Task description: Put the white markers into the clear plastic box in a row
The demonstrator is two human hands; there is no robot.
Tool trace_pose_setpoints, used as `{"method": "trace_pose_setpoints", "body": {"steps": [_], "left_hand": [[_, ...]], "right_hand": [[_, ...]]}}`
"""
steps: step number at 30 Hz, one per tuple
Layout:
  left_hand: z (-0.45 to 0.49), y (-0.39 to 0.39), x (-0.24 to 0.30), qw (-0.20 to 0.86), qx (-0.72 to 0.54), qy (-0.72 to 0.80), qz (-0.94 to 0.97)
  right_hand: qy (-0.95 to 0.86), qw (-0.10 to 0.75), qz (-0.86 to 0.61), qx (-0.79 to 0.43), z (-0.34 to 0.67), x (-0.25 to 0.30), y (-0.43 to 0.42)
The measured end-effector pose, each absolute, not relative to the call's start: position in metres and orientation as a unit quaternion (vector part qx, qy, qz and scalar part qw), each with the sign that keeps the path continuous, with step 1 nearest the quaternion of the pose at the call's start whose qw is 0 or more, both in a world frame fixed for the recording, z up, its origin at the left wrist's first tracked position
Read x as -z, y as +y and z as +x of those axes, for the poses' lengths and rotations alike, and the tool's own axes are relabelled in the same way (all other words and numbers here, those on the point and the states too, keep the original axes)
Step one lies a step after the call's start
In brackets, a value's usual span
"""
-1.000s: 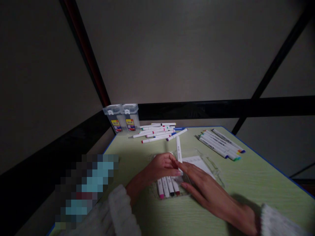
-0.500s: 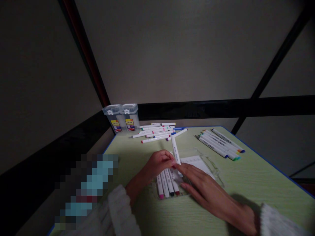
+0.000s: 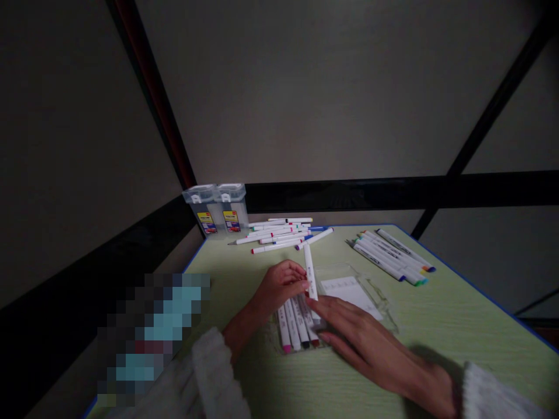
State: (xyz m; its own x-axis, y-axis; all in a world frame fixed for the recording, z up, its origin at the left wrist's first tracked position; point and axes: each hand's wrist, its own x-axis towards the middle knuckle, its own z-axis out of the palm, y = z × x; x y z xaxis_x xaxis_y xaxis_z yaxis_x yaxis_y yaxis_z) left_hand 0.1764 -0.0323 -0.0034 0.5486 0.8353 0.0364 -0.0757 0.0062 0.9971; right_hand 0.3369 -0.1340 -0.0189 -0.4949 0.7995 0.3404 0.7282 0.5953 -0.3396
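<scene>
A white marker stands tilted over a clear plastic case. My left hand pinches it between thumb and fingers near its lower half. My right hand has its fingers stretched out, the fingertips at the marker's lower end and the thumb apart below. Beneath my hands, several white markers with pink, black and dark red ends lie side by side in the left part of the case; my left hand hides their upper ends. A white printed card lies in the case's right part.
Loose markers lie in a pile at the back of the green table. Another group of markers lies at the right. Two clear lidded boxes stand at the back left corner, near the wall.
The held marker has come down slightly and stands a little more upright. My right fingertips have dropped a little with its lower end, showing more of the card.
</scene>
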Motion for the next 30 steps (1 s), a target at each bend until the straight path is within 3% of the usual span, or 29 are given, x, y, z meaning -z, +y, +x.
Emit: {"method": "trace_pose_setpoints", "body": {"steps": [20,30], "left_hand": [[0.1767,-0.0310,0.0049,0.651,-0.380,0.322,0.573],[0.1762,-0.0311,0.0062,0.644,-0.386,0.307,0.585]], "right_hand": [[-0.897,0.161,-0.410,-0.041,0.3332,0.0103,-0.1334],[-0.896,0.165,-0.410,-0.038,0.3338,0.0139,-0.1339]]}}
